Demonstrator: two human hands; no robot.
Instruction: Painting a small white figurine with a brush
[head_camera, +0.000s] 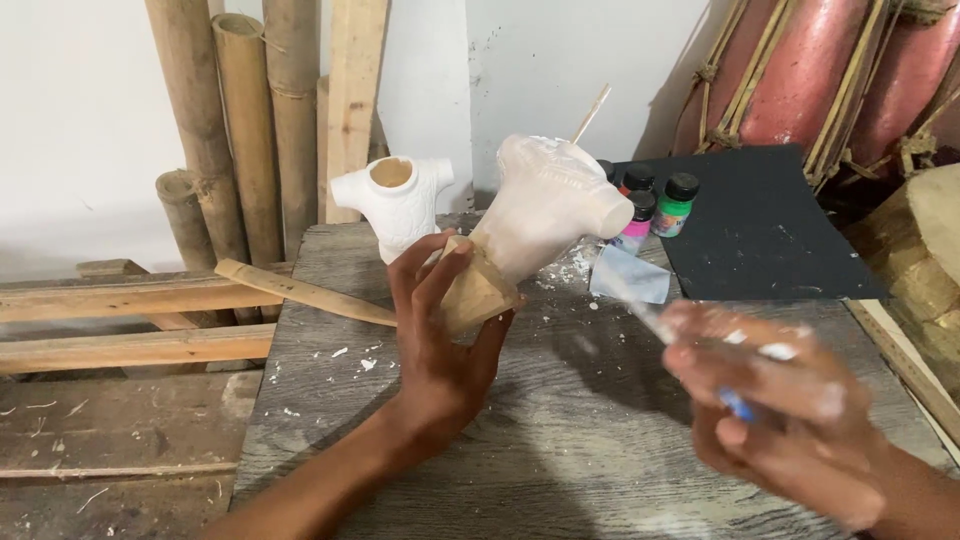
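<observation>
My left hand grips the tan lower end of a torso-shaped figure, whose upper part is coated white; it is held tilted above the grey wooden table. My right hand is blurred at the lower right, closed around a thin tool with a blue part, a little apart from the figure. A second white torso figure with a hollow neck stands upright at the table's back edge, behind my left hand.
Small paint bottles with dark caps stand behind the held figure beside a black board. A thin stick pokes up there. Bamboo poles and planks lean at the left. White flecks dot the table.
</observation>
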